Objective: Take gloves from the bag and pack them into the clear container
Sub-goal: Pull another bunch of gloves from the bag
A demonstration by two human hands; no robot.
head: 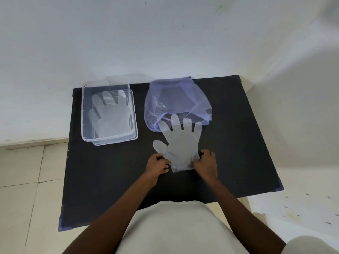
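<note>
A translucent plastic glove (180, 143) lies flat on the black table (238, 143), its fingertips still inside the mouth of the pale purple bag (176, 99). My left hand (158, 165) pinches the cuff's left edge and my right hand (206, 163) pinches its right edge. At the back left stands the clear container (86, 114), with one glove (110, 116) lying flat inside it.
The container's clear lid (128, 79) leans behind it against the white wall. The table stands in a corner, with a tiled floor (23, 180) to the left and a speckled white surface (302, 208) to the right.
</note>
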